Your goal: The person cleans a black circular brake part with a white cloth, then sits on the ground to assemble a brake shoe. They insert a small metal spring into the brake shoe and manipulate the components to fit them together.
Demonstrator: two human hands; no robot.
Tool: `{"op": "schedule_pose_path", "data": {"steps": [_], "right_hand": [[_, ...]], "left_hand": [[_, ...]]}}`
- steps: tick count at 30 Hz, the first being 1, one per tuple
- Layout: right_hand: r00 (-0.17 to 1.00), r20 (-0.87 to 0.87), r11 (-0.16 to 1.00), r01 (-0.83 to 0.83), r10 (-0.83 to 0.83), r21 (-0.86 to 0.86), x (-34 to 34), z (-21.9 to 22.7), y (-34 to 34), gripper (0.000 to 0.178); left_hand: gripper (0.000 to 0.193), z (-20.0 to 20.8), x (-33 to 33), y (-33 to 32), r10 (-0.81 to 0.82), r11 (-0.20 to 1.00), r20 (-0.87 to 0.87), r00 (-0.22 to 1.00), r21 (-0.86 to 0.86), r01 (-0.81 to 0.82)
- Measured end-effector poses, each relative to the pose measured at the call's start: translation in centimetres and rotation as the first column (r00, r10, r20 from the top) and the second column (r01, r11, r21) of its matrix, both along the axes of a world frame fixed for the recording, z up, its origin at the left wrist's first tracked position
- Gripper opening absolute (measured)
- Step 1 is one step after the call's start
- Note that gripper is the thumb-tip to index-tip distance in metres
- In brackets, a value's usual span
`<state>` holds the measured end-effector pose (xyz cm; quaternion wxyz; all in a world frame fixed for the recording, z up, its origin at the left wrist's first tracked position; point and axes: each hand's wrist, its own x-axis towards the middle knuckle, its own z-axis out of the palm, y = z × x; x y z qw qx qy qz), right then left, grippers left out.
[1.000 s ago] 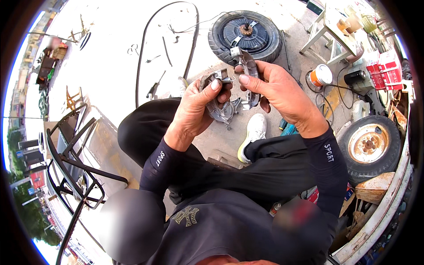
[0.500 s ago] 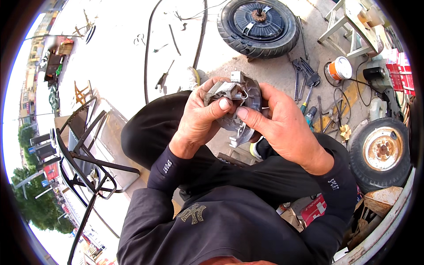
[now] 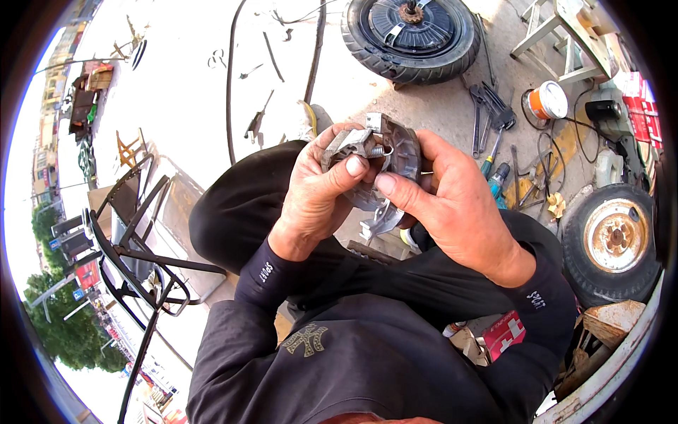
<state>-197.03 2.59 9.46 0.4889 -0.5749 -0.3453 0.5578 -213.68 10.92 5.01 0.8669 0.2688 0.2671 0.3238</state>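
Brake assembly: grey round metal drum-brake plate with curved shoes (image 3: 385, 166), held up in both hands, centre of frame, above the lap.
Spring: small coiled steel return spring (image 3: 376, 150) sits across the top of the shoes, between the two thumbs; whether both ends are hooked, cannot tell.
Progress: judging by this, shoes are on the plate and the spring is being seated; the assembly is not mounted on any wheel. Lever arm pokes out at the lower edge, loose in the air.
Left hand: left hand (image 3: 318, 191) wrapped round the left side of the plate, fingers curled behind, thumb pressed on the shoe next to the spring. Clenched on it.
Right hand: right hand (image 3: 452, 205) grips the right side, thumb pushing in toward the spring, fingers behind the rim. Also closed on the plate.
Nearby: black tyre with hub motor (image 3: 409, 28) top centre on the concrete; pliers and screwdrivers (image 3: 491, 116) right of it; orange-and-white tape roll (image 3: 547, 100) upper right; small rusty-rimmed wheel (image 3: 614, 240) at right edge; black metal frame (image 3: 134, 247) at left.
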Motion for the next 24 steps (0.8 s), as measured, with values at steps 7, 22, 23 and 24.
{"op": "schedule_pose_path", "data": {"steps": [7, 22, 23, 24], "right_hand": [[0.988, -0.147, 0.998, -0.049, 0.042, -0.045, 0.2, 0.1, 0.0, 0.033], [0.995, -0.061, 0.989, -0.088, 0.081, -0.123, 3.0, 0.5, 1.2, 0.029], [0.993, -0.054, 0.984, -0.108, 0.101, -0.142, 3.1, 0.2, 1.2, 0.03], [0.994, -0.07, 0.988, -0.093, 0.084, -0.124, 3.1, 0.0, 1.2, 0.03]], "left_hand": [[0.046, 0.2, 0.2, -0.3, 0.01, 0.999, 0.003, 1.0, -0.033, -0.01], [0.031, -0.3, 0.8, 0.1, -0.058, 0.998, -0.16, 0.985, 0.026, 0.063], [0.03, -0.4, 0.9, 0.0, -0.052, 0.996, -0.203, 0.978, 0.061, 0.066], [0.029, -0.2, 0.9, 0.0, -0.078, 0.992, -0.241, 0.967, 0.082, 0.1]]}}
